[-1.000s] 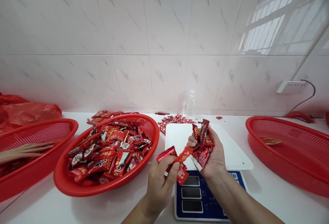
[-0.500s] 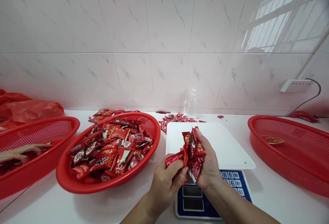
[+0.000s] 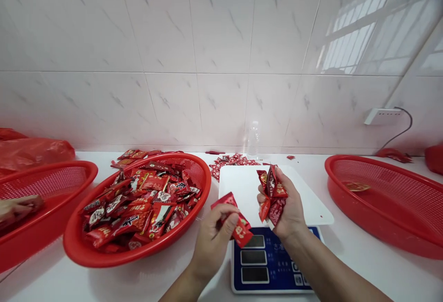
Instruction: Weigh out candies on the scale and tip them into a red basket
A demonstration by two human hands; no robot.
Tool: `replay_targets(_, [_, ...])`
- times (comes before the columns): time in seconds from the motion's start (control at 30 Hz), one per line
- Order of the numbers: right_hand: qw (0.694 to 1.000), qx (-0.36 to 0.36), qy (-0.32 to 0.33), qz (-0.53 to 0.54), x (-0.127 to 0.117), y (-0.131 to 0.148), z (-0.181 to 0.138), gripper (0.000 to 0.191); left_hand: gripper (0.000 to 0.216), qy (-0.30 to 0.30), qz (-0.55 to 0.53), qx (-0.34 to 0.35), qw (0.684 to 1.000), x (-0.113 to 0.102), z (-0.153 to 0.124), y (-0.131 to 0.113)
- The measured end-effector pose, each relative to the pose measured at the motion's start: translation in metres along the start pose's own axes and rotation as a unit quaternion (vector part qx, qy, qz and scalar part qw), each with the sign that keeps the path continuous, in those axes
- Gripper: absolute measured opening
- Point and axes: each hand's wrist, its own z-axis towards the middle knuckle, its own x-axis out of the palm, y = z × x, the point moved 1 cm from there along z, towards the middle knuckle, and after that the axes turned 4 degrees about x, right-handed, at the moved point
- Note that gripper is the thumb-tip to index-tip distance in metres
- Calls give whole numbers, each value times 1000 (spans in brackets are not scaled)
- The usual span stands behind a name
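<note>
Pinched between the thumb and fingers of my left hand point(image 3: 216, 235) are red candy packets point(image 3: 242, 233), over the front edge of the scale. My right hand point(image 3: 289, 207) is wrapped round a bunch of candy packets point(image 3: 273, 196), red and dark red, held above the scale's white pan point(image 3: 238, 186). Below it shows the scale's blue panel point(image 3: 277, 265) with dark displays and keys, partly covered by my right arm. Left of my hands, a red oval basket point(image 3: 138, 258) is heaped with similar candy packets point(image 3: 152, 205).
Another person's hand point(image 3: 17, 210) reaches into a red basket point(image 3: 51, 232) at the far left. A third red basket point(image 3: 367, 228) stands at right, with a small packet point(image 3: 356, 186) inside. Loose packets point(image 3: 235, 160) and a clear bottle point(image 3: 253, 139) stand by the tiled wall.
My hands have moved apart. The left drew away down and leftward with packets, while the right keeps its bunch. The other person's hand pulled back leftward.
</note>
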Motion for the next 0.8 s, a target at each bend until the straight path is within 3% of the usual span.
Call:
replay_targets(0.1, [999,29,-27,28,-8,9,1,33,24,-55,-194,-110,973,0,7,0])
replay_targets(0.2, [998,34,-36,42,-14,14,2,31,29,-65,-279,-157,945,-1,12,0])
replay_targets(0.57, [996,-47,-77,18,-24,4,-2,34,74,-44,-300,-177,936,0,10,-7])
replay_targets(0.8, [996,-59,-64,12,-20,1,-8,33,71,-63,-290,-173,939,0,10,-6])
